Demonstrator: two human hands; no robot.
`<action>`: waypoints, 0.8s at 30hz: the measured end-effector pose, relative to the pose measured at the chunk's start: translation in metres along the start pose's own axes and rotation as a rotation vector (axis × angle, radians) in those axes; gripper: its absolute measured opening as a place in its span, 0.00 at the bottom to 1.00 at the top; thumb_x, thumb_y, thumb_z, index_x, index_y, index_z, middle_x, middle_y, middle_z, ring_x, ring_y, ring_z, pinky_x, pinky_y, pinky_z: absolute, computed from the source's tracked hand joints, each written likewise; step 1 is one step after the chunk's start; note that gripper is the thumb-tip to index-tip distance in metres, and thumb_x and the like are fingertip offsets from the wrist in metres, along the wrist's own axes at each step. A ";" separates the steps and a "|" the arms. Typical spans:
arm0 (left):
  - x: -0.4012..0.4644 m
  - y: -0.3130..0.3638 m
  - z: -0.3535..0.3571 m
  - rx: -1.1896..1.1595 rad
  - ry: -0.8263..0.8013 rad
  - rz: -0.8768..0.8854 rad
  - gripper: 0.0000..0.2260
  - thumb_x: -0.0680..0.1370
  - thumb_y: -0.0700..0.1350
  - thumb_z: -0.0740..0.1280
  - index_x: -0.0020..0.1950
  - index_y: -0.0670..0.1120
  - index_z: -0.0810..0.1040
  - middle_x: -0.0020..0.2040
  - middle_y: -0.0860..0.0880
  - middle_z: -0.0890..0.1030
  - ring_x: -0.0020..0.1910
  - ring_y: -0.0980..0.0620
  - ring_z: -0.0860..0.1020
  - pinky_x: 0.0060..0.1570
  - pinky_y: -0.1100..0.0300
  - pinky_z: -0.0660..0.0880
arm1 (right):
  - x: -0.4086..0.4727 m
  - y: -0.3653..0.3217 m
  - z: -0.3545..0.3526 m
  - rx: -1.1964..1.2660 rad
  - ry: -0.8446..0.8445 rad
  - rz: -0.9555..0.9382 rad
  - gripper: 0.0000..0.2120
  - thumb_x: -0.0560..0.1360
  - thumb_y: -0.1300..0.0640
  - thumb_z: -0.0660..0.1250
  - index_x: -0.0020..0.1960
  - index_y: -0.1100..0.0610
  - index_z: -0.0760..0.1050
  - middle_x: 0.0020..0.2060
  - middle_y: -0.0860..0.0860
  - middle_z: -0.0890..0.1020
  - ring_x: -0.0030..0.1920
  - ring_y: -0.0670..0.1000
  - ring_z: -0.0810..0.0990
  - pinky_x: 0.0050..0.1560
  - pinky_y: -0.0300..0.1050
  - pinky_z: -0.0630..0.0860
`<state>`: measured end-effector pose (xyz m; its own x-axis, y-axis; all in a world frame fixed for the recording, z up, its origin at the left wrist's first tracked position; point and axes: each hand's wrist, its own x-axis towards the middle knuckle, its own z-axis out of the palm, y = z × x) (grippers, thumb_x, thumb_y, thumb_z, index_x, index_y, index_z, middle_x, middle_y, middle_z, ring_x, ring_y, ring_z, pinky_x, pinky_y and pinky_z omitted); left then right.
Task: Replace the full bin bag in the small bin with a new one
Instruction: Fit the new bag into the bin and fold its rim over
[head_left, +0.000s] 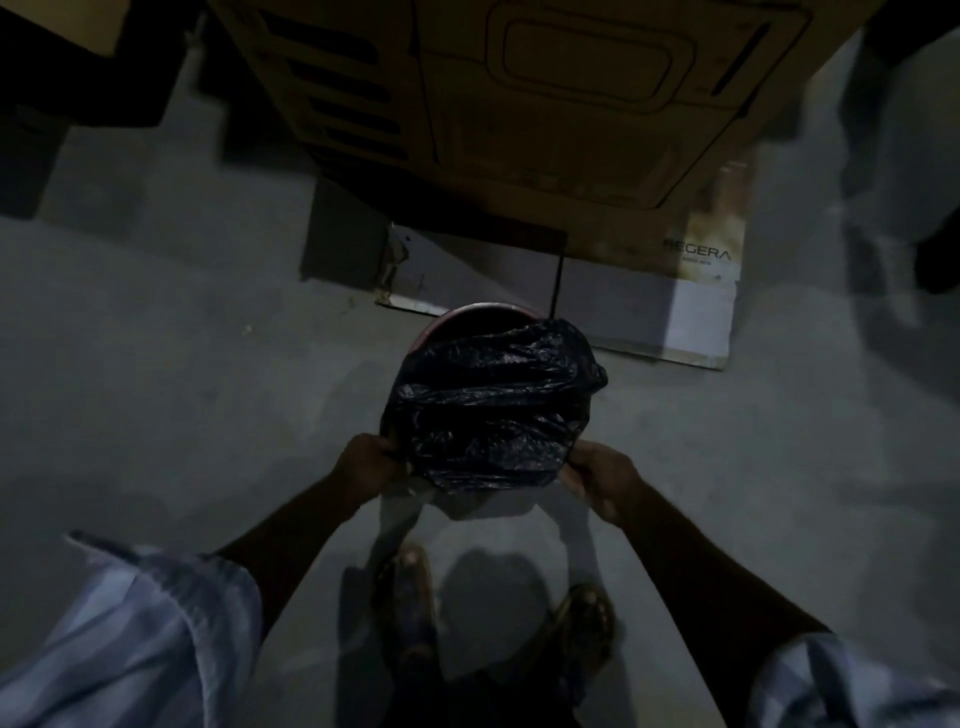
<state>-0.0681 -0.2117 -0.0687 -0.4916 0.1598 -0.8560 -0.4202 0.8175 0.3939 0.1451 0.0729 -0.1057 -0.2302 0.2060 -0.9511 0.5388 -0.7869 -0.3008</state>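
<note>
A crinkled black bin bag (493, 410) is stretched across the small round bin on the floor, hiding most of it. Only the bin's reddish far rim (470, 312) shows beyond the bag. My left hand (371, 460) pinches the bag's near-left edge. My right hand (597, 478) pinches its near-right edge. Both hands hold the plastic taut between them, just above a pale patch under the bag's near side. The scene is dim and slightly blurred.
A large cardboard box (545, 114) stands right behind the bin, with a flat printed box (696, 291) lying on the floor under it. Dark furniture legs (31, 161) are at far left. My sandalled feet (498, 618) are just below the bin on the grey floor.
</note>
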 end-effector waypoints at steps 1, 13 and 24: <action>-0.005 -0.001 0.003 -0.162 0.024 -0.053 0.05 0.75 0.34 0.75 0.48 0.34 0.84 0.51 0.35 0.85 0.52 0.36 0.83 0.56 0.41 0.81 | -0.025 -0.007 0.012 0.016 -0.008 0.035 0.06 0.78 0.65 0.66 0.50 0.69 0.78 0.40 0.62 0.85 0.37 0.56 0.83 0.45 0.50 0.84; -0.025 -0.018 0.027 -0.016 0.230 0.148 0.23 0.72 0.38 0.77 0.66 0.38 0.78 0.56 0.44 0.81 0.53 0.43 0.79 0.49 0.54 0.76 | -0.031 0.035 0.037 0.321 0.018 0.159 0.08 0.85 0.62 0.57 0.54 0.58 0.74 0.37 0.53 0.82 0.32 0.48 0.81 0.30 0.38 0.79; -0.007 -0.009 0.004 0.243 0.505 0.315 0.09 0.74 0.37 0.71 0.53 0.38 0.79 0.68 0.33 0.71 0.67 0.36 0.71 0.66 0.47 0.71 | -0.024 -0.001 0.035 -0.290 0.273 -0.111 0.11 0.78 0.68 0.66 0.59 0.63 0.77 0.42 0.54 0.80 0.35 0.47 0.82 0.34 0.39 0.80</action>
<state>-0.0577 -0.2173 -0.0675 -0.8867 0.1810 -0.4254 -0.0416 0.8853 0.4632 0.1218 0.0478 -0.0803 -0.0979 0.4579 -0.8836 0.7380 -0.5622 -0.3731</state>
